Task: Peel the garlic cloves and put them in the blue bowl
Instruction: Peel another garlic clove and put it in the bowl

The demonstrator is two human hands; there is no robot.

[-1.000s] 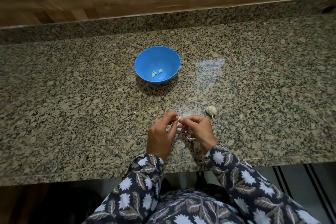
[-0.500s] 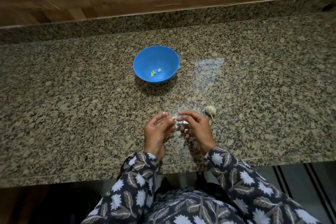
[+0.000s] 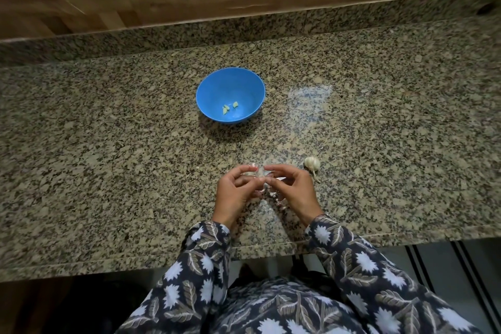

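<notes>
A small pale garlic clove (image 3: 261,174), mostly hidden, is pinched between the curled fingertips of the left hand (image 3: 235,194) and right hand (image 3: 296,192), above the near part of the speckled granite countertop (image 3: 108,171). Just right lies a whitish garlic bulb (image 3: 312,163). Farther off, a round blue plastic bowl (image 3: 214,87) holds 3 small peeled pieces (image 3: 229,108).

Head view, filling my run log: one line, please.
left hand: pinching clove | right hand: pinching clove | blue bowl: holds peeled cloves
</notes>
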